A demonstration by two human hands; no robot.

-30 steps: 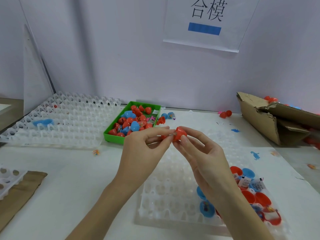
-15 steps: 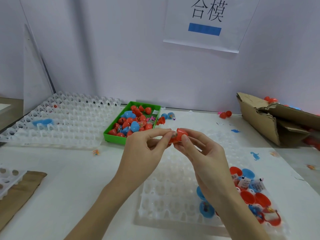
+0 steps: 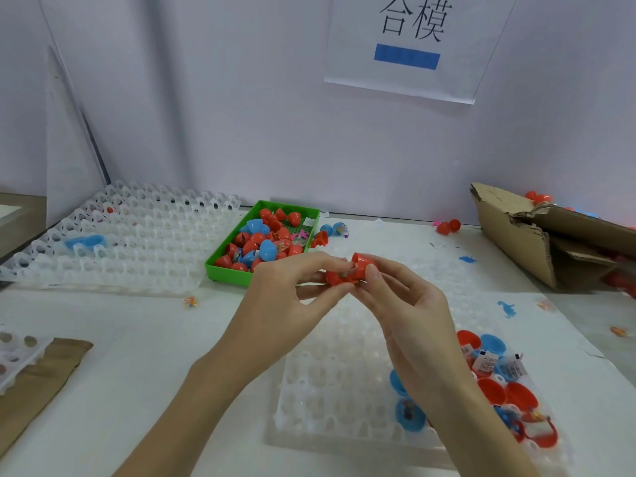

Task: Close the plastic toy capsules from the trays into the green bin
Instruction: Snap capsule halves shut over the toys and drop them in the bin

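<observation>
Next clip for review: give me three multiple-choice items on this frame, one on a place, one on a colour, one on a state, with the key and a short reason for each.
1. Where does the green bin sit relative to the hands?
A. Behind them, toward the wall
B. Under the cardboard box
C. At the table's near edge

2. What colour is the capsule being held?
A. Blue
B. Red
C. Yellow

3. What state is the held capsule in?
A. Fully shut
B. Two halves partly apart
C. Lying in the tray

Key:
1 A: the bin lies beyond the left hand and right hand, near the wall.
2 B: both halves pinched between the fingers are red.
3 B: a gap shows between the halves, with something inside; the capsule is held above the white tray.
</observation>
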